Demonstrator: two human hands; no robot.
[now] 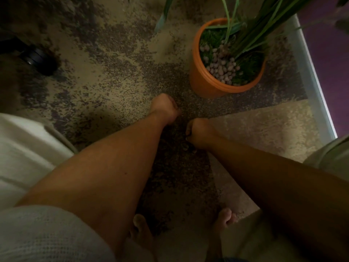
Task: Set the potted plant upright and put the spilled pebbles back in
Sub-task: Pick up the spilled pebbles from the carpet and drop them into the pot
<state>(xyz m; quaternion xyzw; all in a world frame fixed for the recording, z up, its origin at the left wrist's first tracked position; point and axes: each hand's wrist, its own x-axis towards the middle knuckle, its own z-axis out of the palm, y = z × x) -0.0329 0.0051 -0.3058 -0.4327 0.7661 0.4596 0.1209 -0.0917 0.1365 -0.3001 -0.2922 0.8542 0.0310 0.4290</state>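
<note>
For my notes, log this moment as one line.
orange pot: upright | pebbles: inside | left hand, right hand: low over rug, grip unclear

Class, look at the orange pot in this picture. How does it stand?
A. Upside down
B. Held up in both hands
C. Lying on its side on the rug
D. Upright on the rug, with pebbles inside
D: the orange pot stands upright on the rug, its open rim facing up, with pale pebbles heaped inside beside the plant.

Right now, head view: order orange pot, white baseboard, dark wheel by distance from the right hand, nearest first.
From the right hand:
1. Orange pot, upright, just ahead and slightly right.
2. White baseboard, along the right wall.
3. Dark wheel, far left.
</note>
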